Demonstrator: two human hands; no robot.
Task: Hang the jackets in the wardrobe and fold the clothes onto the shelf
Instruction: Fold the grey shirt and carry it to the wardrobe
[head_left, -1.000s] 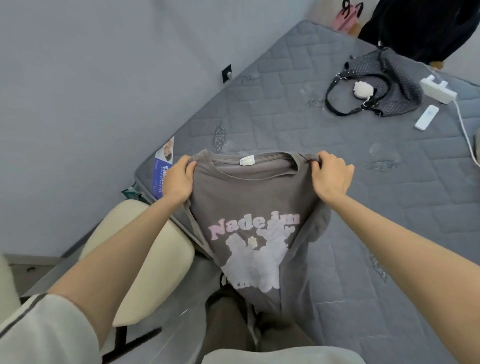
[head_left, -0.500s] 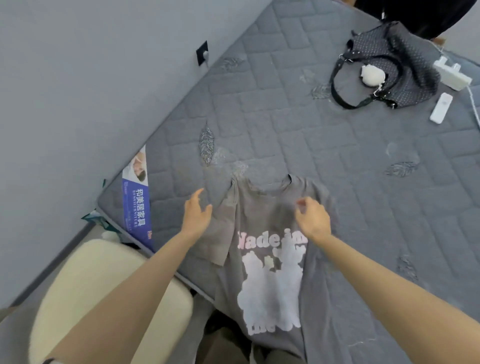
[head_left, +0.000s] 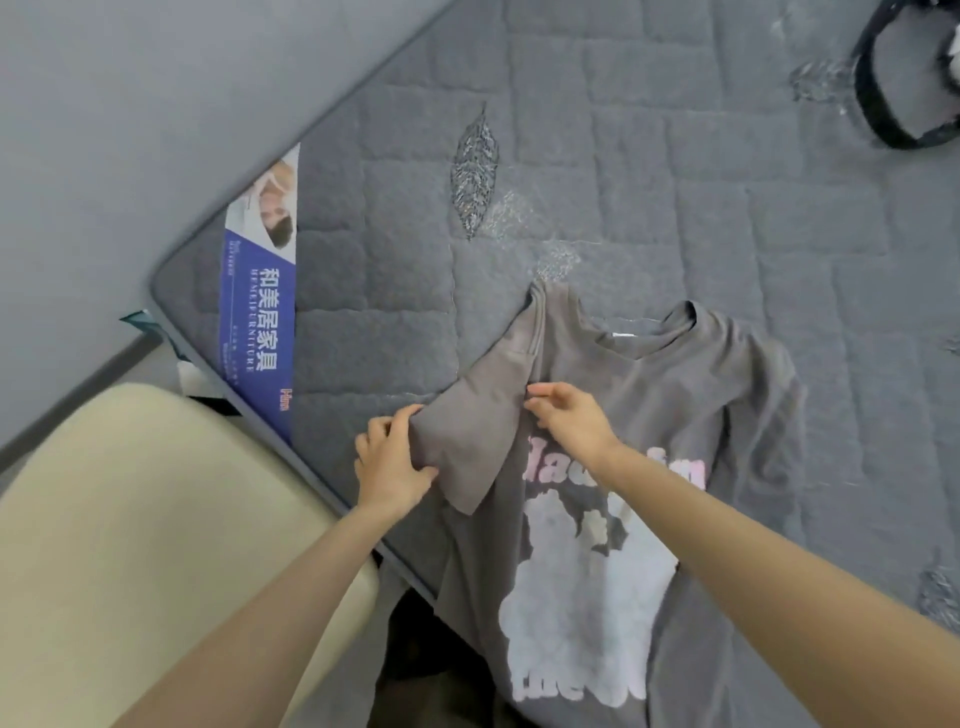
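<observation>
A grey T-shirt (head_left: 691, 415) with pink lettering and a white print lies face up on the grey quilted mattress (head_left: 597, 171), its hem hanging over the near edge. My left hand (head_left: 392, 465) grips the outer edge of the shirt's left sleeve. My right hand (head_left: 569, 415) pinches the same sleeve near the armpit seam, over the chest lettering. The right sleeve lies bunched at the far side.
A cream padded chair (head_left: 140, 545) stands close at the lower left against the mattress edge. A blue label (head_left: 260, 317) is on the mattress corner. A grey wall (head_left: 130, 104) runs along the left. The black strap of a bag (head_left: 883, 104) shows at the top right.
The shirt was held up by the shoulders, then laid on the mattress. Both hands have moved from the collar area to the left sleeve and taken hold of it.
</observation>
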